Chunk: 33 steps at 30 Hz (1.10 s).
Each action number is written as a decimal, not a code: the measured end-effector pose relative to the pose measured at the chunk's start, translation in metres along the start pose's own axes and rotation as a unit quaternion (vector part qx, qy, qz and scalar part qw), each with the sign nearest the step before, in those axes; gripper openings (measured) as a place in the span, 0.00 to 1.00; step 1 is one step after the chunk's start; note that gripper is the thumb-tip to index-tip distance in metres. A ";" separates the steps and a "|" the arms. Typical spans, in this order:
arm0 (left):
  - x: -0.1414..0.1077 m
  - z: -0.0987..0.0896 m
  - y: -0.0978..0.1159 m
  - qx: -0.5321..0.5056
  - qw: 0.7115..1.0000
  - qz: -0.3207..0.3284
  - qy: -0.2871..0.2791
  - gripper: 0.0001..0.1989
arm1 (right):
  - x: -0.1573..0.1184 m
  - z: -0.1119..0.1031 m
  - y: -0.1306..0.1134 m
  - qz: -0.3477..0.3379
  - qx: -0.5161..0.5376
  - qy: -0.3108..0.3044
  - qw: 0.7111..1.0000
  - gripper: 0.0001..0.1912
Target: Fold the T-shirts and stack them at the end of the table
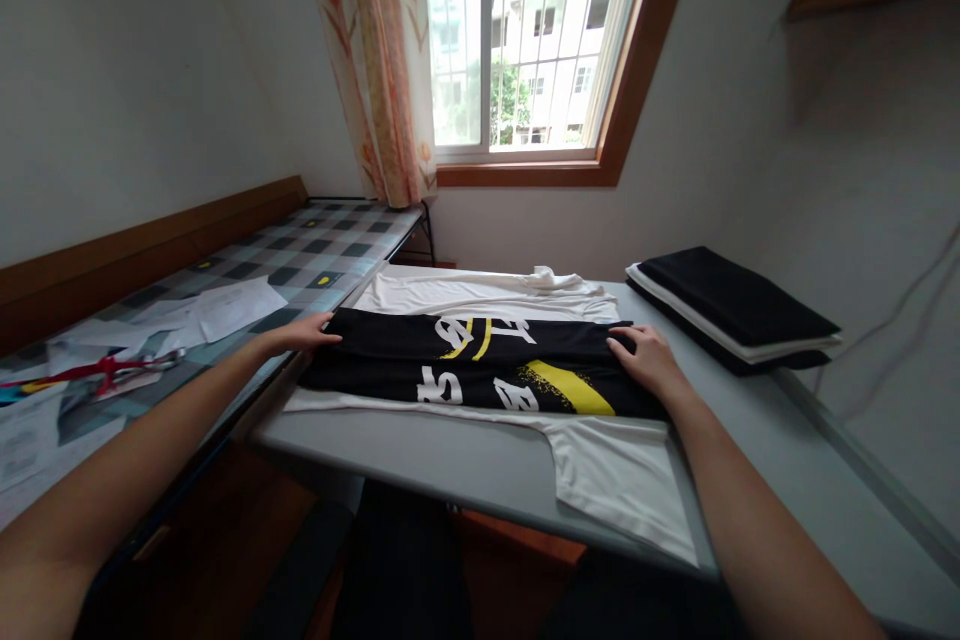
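Note:
A black T-shirt (pixel 386 365) with white lettering and yellow marks lies across the table in a long, narrow fold. Under it a white T-shirt (pixel 619 470) is spread out, one sleeve reaching toward the table's near edge and more cloth showing on the far side. My left hand (pixel 306 334) pinches the black shirt at its left end, thumb and fingers closed on the fabric. At the other end, my right hand (pixel 646 358) grips the shirt's upper corner, with the fingertips on the cloth.
A stack of folded black and white clothes (pixel 739 295) sits on the grey table (pixel 405 440) by the right wall. On the left, a checkered bed (pixel 352 230) holds loose papers (pixel 240 308) and red-handled scissors (pixel 112 372). Behind are a curtain (pixel 386 60) and a barred window (pixel 540 30).

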<state>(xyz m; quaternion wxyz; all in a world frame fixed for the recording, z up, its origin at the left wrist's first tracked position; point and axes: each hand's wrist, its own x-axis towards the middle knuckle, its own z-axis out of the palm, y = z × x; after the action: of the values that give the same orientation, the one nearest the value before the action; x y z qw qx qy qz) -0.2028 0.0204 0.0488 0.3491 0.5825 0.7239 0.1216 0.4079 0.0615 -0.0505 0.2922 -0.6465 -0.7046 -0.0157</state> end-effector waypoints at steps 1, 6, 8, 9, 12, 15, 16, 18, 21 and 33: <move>0.002 -0.001 0.001 0.001 1.000 -0.004 -0.005 0.34 | 0.000 0.000 -0.001 0.002 0.002 -0.001 1.000 0.17; 0.002 -0.006 0.037 -0.052 0.999 -0.016 0.003 0.39 | 0.001 0.000 -0.004 0.016 0.008 -0.012 1.000 0.17; 0.000 0.001 0.064 -0.072 0.997 -0.012 0.023 0.41 | 0.001 0.000 -0.005 0.017 0.010 -0.013 1.000 0.16; -0.001 0.007 0.080 -0.078 0.997 0.000 0.022 0.40 | 0.002 0.000 -0.006 0.016 0.012 -0.013 1.000 0.16; -0.003 0.040 0.125 -0.082 0.995 0.049 0.003 0.38 | 0.002 -0.002 -0.007 0.014 0.019 -0.017 1.000 0.16; -0.001 0.086 0.160 -0.043 0.996 0.081 -0.020 0.41 | 0.001 -0.005 -0.008 0.011 0.026 -0.023 0.999 0.15; 0.001 0.101 0.167 -0.014 0.994 0.101 -0.025 0.42 | 0.001 -0.006 -0.009 0.010 0.029 -0.024 0.999 0.15; 0.004 0.129 0.175 0.069 0.989 0.132 -0.019 0.42 | 0.001 -0.007 -0.010 0.009 0.034 -0.027 0.999 0.16; 0.010 0.155 0.176 0.186 0.970 0.156 0.005 0.37 | 0.001 -0.008 -0.011 0.008 0.040 -0.035 0.999 0.16; 0.008 0.145 0.195 0.207 0.961 0.176 -0.056 0.38 | 0.002 -0.009 -0.013 0.006 0.031 -0.037 0.999 0.15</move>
<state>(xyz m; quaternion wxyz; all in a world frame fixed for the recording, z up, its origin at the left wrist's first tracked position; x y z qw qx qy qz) 0.0382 0.0516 0.0537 0.2341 0.7660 0.5987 -0.0040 0.3996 0.0575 -0.0380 0.2858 -0.6417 -0.7110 0.0317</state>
